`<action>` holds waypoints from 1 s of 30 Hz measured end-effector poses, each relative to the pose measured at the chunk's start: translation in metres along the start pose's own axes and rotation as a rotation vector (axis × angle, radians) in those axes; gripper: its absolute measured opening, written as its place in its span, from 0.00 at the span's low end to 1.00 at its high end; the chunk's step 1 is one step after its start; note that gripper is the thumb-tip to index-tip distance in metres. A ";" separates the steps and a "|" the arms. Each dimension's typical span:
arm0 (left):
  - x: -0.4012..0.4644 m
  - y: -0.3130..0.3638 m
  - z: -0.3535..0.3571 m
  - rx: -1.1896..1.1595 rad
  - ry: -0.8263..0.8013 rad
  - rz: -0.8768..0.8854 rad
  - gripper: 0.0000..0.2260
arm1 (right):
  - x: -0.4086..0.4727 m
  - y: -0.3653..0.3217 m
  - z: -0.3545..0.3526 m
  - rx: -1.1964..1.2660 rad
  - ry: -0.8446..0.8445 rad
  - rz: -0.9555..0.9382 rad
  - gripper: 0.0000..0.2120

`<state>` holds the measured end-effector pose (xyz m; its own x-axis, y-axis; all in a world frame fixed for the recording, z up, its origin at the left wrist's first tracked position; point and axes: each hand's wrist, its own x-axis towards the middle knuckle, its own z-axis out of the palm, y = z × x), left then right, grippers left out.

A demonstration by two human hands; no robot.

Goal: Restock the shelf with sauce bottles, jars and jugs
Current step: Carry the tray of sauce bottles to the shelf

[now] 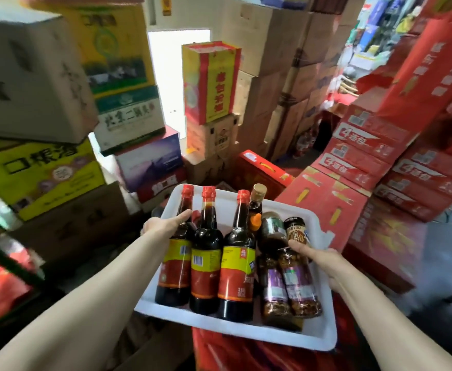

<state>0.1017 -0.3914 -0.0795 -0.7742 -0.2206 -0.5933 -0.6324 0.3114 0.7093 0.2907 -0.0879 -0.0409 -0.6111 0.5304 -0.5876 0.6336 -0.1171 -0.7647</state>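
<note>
Head view. The left hand grips the left rim of the white tray; its thumb lies over the rim, touching the shoulder of the leftmost bottle, and the remaining fingers are hidden beneath the tray. The right hand grips the right rim in the same manner, with the thumb lying across the upper part of the right jar and the other fingers out of sight below. Both hands are therefore clamped on the tray, which is held level between them in front of the person.

Tray contents: 3 dark sauce bottles lie side by side on the left half, necks pointing away from the person. Each has a red cap and a yellow-and-red label; barcodes show on 2 of them. Behind the third bottle stands or leans a smaller dark bottle with a tan cap; its exact posture cannot be determined. On the right half lie 2 jars with purple labels and a chunky reddish-brown filling, touching one another, the left jar with a dark lid.

Surroundings: stacked red cartons stand to the right, brown and yellow cardboard boxes to the left and ahead.
</note>
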 end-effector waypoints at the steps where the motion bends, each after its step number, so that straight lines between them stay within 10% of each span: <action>1: 0.001 -0.014 -0.026 -0.008 0.033 -0.010 0.51 | -0.010 0.003 0.020 0.005 -0.018 -0.012 0.24; 13: 0.031 -0.295 -0.333 -0.238 0.415 -0.318 0.59 | -0.086 0.050 0.306 -0.527 -0.394 -0.124 0.52; 18: -0.042 -0.393 -0.412 -0.432 0.616 -0.500 0.59 | -0.147 0.067 0.434 -0.769 -0.635 -0.161 0.34; 27: -0.181 -0.516 -0.471 -0.953 1.032 -0.744 0.41 | -0.258 0.124 0.650 -1.224 -1.049 -0.408 0.50; 30: -0.215 -0.547 -0.483 -1.068 1.149 -0.809 0.34 | -0.318 0.154 0.698 -1.337 -1.192 -0.434 0.39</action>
<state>0.6005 -0.9605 -0.1567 0.3845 -0.6246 -0.6797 -0.2086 -0.7761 0.5951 0.2511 -0.8604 -0.1566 -0.4083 -0.5364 -0.7386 -0.0967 0.8300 -0.5493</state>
